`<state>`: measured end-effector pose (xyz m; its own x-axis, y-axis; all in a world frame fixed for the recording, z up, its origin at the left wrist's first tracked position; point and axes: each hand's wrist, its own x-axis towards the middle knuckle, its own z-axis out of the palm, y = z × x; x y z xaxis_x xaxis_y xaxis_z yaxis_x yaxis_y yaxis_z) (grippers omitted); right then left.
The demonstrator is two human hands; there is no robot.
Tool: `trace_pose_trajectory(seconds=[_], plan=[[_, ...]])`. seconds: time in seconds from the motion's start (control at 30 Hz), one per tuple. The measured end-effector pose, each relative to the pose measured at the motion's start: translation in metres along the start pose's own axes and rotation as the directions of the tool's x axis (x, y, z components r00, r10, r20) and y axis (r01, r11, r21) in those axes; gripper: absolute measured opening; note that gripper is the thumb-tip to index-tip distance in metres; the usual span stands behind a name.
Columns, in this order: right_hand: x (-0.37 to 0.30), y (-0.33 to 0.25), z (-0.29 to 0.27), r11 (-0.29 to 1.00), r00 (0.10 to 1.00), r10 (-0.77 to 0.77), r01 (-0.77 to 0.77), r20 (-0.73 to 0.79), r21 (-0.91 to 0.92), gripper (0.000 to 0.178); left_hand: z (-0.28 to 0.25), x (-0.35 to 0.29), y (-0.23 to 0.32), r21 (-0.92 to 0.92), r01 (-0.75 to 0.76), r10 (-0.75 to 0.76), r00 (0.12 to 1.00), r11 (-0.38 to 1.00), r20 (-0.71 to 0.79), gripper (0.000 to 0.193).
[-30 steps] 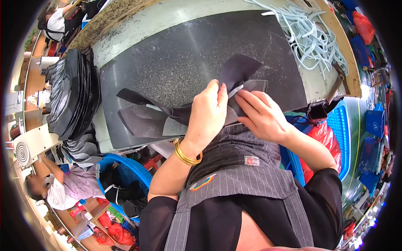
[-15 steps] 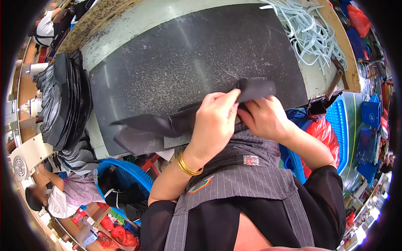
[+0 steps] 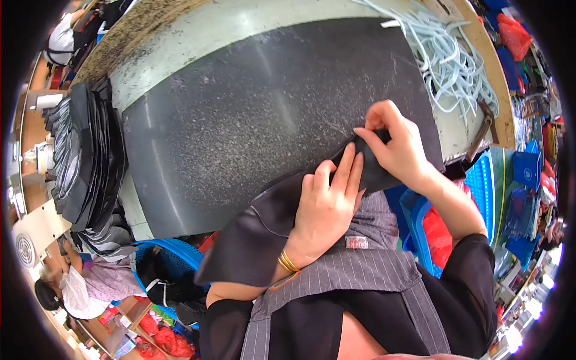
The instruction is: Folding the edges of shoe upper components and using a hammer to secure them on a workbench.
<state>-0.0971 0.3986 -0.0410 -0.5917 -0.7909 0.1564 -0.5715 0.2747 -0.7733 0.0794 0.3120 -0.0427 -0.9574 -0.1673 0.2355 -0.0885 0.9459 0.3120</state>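
A black fabric piece (image 3: 246,243) with a curved seam lies along the near edge of a worn black board (image 3: 240,90). Its left part drapes off the board, over my left forearm. My left hand (image 3: 327,207) rests on top of the piece, fingers stretched out and pointing away toward the right. Just beyond those fingertips, my right hand (image 3: 402,147) pinches the edge of the piece at its right end, thumb and forefinger close together. The part beneath my palms is hidden.
A stack of black cut pieces (image 3: 90,162) stands left of the board. Pale blue strips (image 3: 453,66) lie in a tangle at the far right, near a hammer (image 3: 483,129). Blue baskets (image 3: 162,264) flank me below the table. A co-worker (image 3: 90,282) sits at lower left.
The black piece has been turned and pulled nearer, its left part now over my forearm. My left hand has flattened onto it; my right hand has shifted up and right to its edge.
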Motion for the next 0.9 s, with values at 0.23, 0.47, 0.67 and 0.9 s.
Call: trace_pose_trajectory(seconds=[0.23,0.47,0.67,0.9], plan=[[-0.015,-0.009,-0.011,0.871,0.943,-0.322,0.329,0.082,-0.365,0.029,0.007,0.009,0.01,0.155,0.015,-0.02,0.999,0.988,0.028,0.054],[-0.045,-0.034,-0.009,0.728,0.743,-0.441,0.624,0.504,-0.283,0.066,-0.058,-0.066,-0.029,0.169,-0.203,0.205,0.979,0.965,0.002,0.043],[-0.021,-0.089,0.053,0.838,0.698,-0.53,0.519,0.481,0.17,0.07,-0.058,-0.062,-0.034,-0.533,0.048,-0.129,0.985,0.845,-0.114,0.04],[-0.033,-0.115,0.087,0.731,0.711,-0.49,0.65,0.505,-0.206,0.07,-0.153,-0.091,-0.117,0.084,0.175,-0.184,0.975,0.981,0.122,0.052]])
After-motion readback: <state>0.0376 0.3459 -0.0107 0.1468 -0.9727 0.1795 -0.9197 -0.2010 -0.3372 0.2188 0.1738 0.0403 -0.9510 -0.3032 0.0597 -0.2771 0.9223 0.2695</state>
